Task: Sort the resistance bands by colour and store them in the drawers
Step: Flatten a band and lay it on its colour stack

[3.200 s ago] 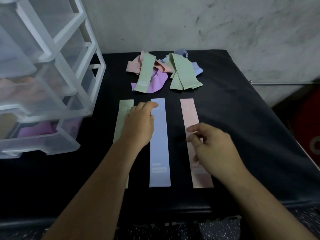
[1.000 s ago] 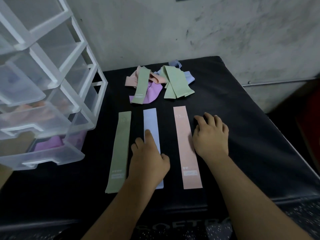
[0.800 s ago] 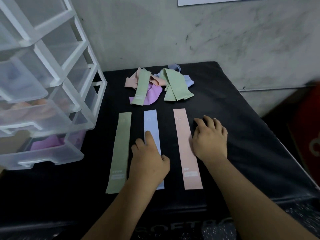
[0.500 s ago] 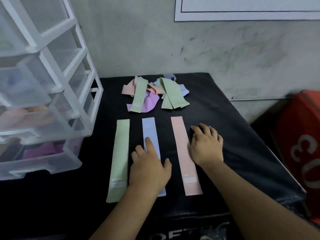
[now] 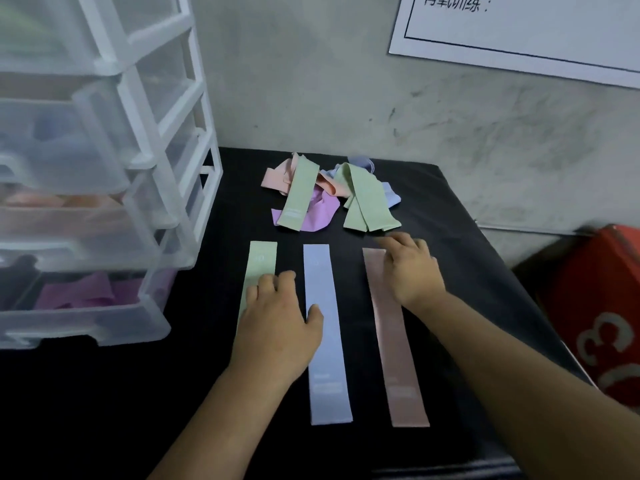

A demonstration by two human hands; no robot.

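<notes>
Left hand (image 5: 277,327): shifted from flat pale-blue fabric band (image 5: 327,341) onto flat pale-green fabric band (image 5: 261,258); grip apart, fingers flat. Right hand (image 5: 412,268): moved forward over far end of flat pink fabric band (image 5: 394,341); grip apart, holding nothing. All three bands lay on black desk (image 5: 467,271).

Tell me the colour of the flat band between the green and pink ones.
The middle band is light blue, clearest in head view.

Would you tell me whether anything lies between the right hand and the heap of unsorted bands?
Nothing visible does. The right hand is over the flat pink band's far end, and only a strip of bare black tabletop separates its fingers from the heap.
</notes>
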